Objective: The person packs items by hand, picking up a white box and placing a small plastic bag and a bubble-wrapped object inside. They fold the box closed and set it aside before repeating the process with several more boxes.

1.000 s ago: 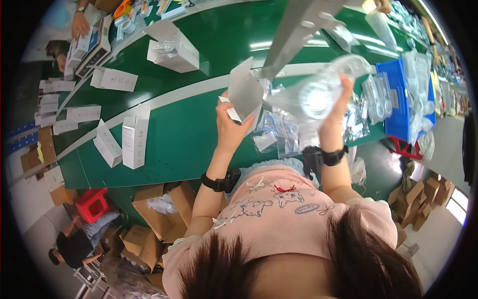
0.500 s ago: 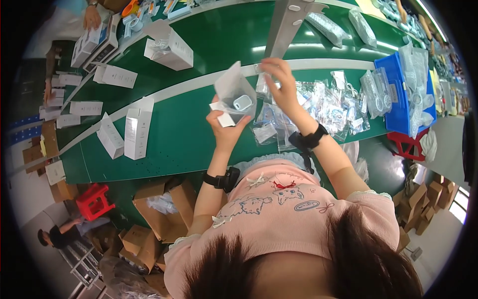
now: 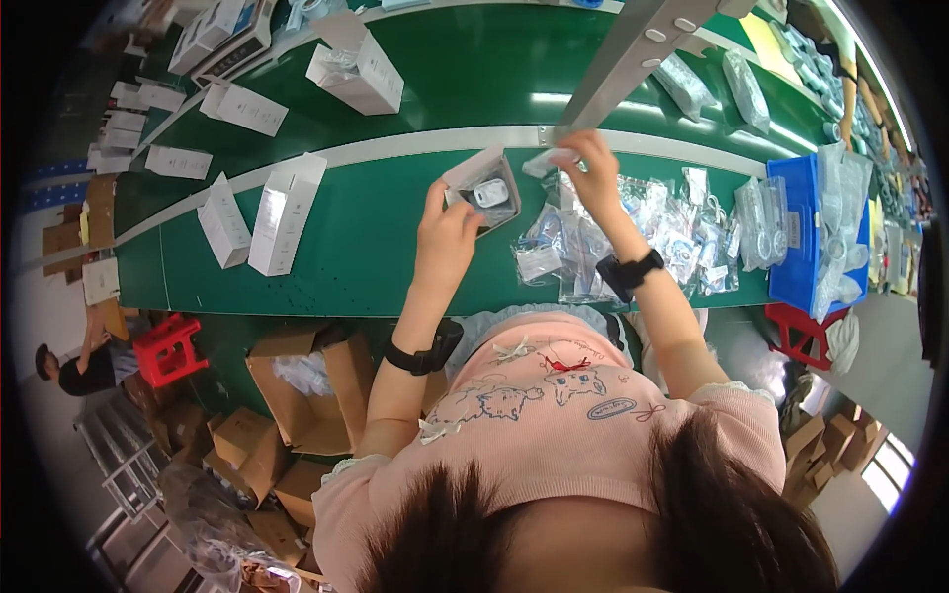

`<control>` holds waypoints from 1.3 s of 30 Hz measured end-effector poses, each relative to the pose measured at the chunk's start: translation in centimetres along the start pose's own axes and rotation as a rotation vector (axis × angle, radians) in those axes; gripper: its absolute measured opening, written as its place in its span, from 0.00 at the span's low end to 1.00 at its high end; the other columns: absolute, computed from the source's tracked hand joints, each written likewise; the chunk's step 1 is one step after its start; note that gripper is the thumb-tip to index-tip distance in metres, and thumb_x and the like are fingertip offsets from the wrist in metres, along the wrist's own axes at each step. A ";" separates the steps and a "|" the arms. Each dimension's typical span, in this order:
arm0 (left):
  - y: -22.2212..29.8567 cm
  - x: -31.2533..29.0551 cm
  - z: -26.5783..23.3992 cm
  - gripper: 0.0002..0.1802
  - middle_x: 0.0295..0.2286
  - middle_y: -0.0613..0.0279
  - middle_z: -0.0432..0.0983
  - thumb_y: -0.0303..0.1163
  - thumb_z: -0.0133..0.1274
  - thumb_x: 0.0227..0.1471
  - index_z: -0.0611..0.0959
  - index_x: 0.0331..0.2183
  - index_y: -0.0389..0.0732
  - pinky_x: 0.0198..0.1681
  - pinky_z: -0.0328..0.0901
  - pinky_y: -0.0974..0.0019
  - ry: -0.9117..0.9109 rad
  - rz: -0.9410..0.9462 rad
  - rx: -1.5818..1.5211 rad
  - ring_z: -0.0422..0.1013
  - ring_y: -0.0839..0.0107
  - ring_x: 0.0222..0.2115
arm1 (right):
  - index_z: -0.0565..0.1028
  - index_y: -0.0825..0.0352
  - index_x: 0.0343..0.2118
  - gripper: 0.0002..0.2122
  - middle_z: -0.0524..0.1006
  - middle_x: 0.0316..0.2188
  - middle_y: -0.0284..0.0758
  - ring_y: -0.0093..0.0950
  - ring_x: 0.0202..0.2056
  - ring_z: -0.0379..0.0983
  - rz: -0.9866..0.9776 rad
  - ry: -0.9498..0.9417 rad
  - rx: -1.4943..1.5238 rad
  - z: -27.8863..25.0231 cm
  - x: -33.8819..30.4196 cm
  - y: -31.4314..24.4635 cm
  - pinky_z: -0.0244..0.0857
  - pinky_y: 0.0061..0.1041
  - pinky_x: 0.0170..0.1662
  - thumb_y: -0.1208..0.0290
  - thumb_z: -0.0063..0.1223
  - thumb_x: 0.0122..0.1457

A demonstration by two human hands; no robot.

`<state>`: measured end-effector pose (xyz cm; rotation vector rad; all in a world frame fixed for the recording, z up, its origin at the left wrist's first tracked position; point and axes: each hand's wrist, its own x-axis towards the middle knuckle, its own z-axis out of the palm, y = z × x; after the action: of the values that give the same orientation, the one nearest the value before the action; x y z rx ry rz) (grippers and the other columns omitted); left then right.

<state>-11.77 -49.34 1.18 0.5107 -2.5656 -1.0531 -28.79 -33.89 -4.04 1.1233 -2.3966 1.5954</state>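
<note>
My left hand (image 3: pixel 447 237) is closed around the near left side of an open white carton (image 3: pixel 474 169), tilted so its inside shows. In the carton sits a small white rounded device (image 3: pixel 490 193) with a grey edge, amid clear wrapping. To the right of the carton, my right hand (image 3: pixel 596 180) pinches a small pale packet (image 3: pixel 550 161), blurred, its contents unclear. Just below that hand lies a pile of clear plastic bags (image 3: pixel 652 232) holding cables and small parts.
White cartons (image 3: pixel 287 214) stand at the left of the green table (image 3: pixel 366 267); another open carton (image 3: pixel 368 74) is farther back. A metal post (image 3: pixel 633 64) rises beyond my right hand. At the right is a blue bin (image 3: pixel 794 227) with bubble-wrapped items (image 3: pixel 835 222).
My right fingers, spread before, now pinch the pale packet. My left hand has shifted its grip, and the carton is turned with its opening more toward me. The view has also shifted.
</note>
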 end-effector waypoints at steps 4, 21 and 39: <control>0.4 0.9 -0.1 0.07 0.30 0.51 0.67 0.21 0.54 0.37 0.71 0.21 0.31 0.27 0.62 0.60 0.022 -0.054 0.028 0.67 0.53 0.25 | 0.73 0.67 0.26 0.10 0.68 0.29 0.36 0.33 0.31 0.66 -0.142 0.109 0.197 -2.2 0.2 -6.6 0.61 0.26 0.32 0.80 0.57 0.37; -0.8 2.1 -1.1 0.08 0.25 0.58 0.70 0.26 0.56 0.40 0.74 0.25 0.35 0.26 0.62 0.67 -0.083 -0.218 -0.201 0.69 0.68 0.25 | 0.63 0.68 0.49 0.36 0.64 0.48 0.39 0.35 0.51 0.57 -0.306 -0.394 -0.004 2.1 -1.1 -4.8 0.47 0.31 0.56 0.69 0.65 0.32; -19.0 2.2 -9.9 0.53 0.48 0.47 0.58 0.52 0.61 0.29 0.54 0.54 0.44 0.46 0.54 0.42 -0.208 -0.645 0.650 0.56 0.49 0.48 | 0.46 0.67 0.57 0.48 0.55 0.52 0.42 0.35 0.53 0.54 0.269 0.137 0.400 16.1 14.8 5.5 0.53 0.31 0.52 0.72 0.67 0.32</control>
<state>-5.68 -68.89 -5.43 1.5357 -2.9826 -0.3919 -37.50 -53.85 -9.72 0.7164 -2.2781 2.2312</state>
